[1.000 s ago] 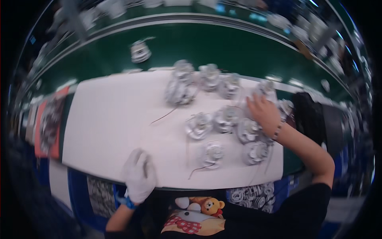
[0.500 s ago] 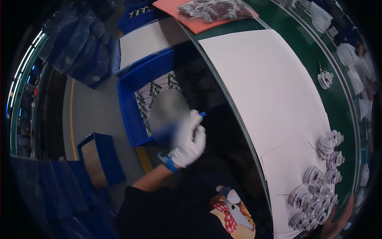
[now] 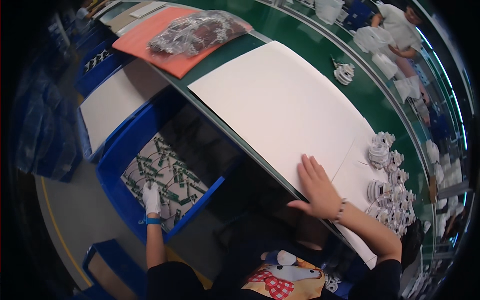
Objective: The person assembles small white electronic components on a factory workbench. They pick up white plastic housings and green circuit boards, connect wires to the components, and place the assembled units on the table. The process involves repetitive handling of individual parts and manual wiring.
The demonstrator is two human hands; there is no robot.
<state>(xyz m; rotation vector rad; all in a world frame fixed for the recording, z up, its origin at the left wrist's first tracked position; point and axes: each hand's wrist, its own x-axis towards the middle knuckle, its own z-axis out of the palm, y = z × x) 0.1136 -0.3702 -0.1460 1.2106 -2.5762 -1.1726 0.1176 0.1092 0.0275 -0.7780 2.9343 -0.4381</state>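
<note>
My left hand (image 3: 151,199), in a white glove with a blue wristband, reaches down into a blue bin (image 3: 201,207). Its fingers are bunched at the green circuit boards (image 3: 170,187), which lie with thin wires on a pale sheet inside; what they pinch, if anything, is hidden. My bare right hand (image 3: 317,190), a beaded bracelet at its wrist, rests flat with fingers stretched on the white sheet (image 3: 280,110) near the table edge. Right of this hand stands a cluster of white round parts with wires (image 3: 387,192).
Farther along the table, a clear bag of small parts (image 3: 200,32) lies on orange foam (image 3: 137,42). One more white part (image 3: 344,73) sits on the green surface (image 3: 315,50). Another blue bin (image 3: 112,267) is at lower left. A person (image 3: 400,30) works across the line.
My view has swung right. My left hand has lowered into the bin among the boards. My right hand has come from the table's far right side onto the white sheet.
</note>
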